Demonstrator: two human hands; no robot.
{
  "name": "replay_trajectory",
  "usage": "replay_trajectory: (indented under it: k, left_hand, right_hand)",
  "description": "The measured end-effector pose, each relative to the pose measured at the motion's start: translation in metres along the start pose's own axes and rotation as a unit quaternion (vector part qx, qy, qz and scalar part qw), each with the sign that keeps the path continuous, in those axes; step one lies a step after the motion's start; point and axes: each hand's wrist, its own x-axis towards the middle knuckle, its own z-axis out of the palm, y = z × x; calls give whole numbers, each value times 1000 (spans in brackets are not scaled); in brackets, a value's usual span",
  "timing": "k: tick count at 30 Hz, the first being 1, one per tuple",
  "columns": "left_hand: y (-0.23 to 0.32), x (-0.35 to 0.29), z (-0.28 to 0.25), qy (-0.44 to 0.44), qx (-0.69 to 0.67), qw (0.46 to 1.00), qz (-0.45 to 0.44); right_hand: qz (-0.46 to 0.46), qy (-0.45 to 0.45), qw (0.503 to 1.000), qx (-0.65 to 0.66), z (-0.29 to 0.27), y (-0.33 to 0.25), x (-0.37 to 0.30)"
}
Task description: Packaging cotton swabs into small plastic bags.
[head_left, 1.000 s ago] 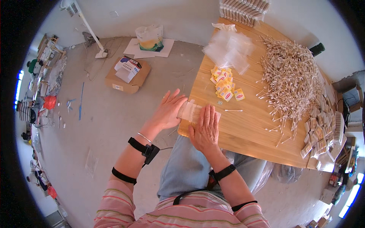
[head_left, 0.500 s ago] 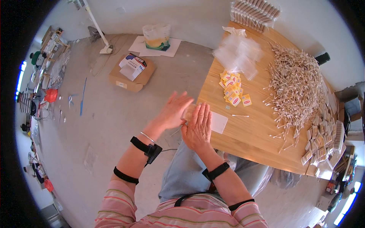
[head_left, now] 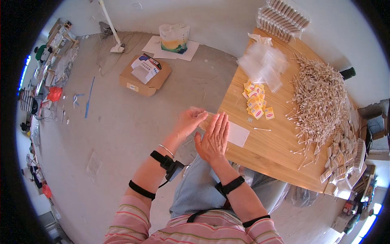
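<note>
My left hand (head_left: 190, 123) has thumb and fingers closed on the outer end of a small clear packet of cotton swabs (head_left: 207, 120) at the table's left edge. My right hand (head_left: 213, 140) lies flat across the other end, fingers stretched out and side by side, covering much of the packet. From beneath its fingers a pale rectangular card (head_left: 239, 134) sticks out to the right on the wooden table (head_left: 268, 154). A single cotton swab (head_left: 262, 129) lies beyond the card. Behind it are several yellow-and-white printed cards (head_left: 256, 101).
A big heap of loose cotton swabs (head_left: 319, 97) covers the table's right side, with filled packets (head_left: 343, 156) at its near end. Clear bags (head_left: 264, 65) and stacked swab packs (head_left: 282, 18) lie at the back. A cardboard box (head_left: 146, 83) sits on the floor.
My left hand has come down from its raised, blurred position and closed on the packet's end. The right hand stays flat over the packet. The whole view has shifted slightly.
</note>
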Motion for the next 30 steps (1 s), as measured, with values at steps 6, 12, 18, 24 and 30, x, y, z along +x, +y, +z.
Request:
replay_trajectory:
  k: [6,12,18,24,30]
  left_hand:
    - [-6,2,17,53,-42,997,46]
    - [-6,1,26,92,-38,995,26]
    - [-14,6,22,85,-10,995,56]
    - [-4,1,25,83,-46,994,49]
    - [-7,3,22,78,-32,996,40]
  right_hand:
    - [-19,1,1000,17,-2,-3,0]
    - [35,23,999,4,-9,19,-2]
    - [40,-41,998,-28,-24,38,-20]
    - [6,-36,998,-51,-15,20,-23]
    - [1,13,998,-60,-18,26,-16]
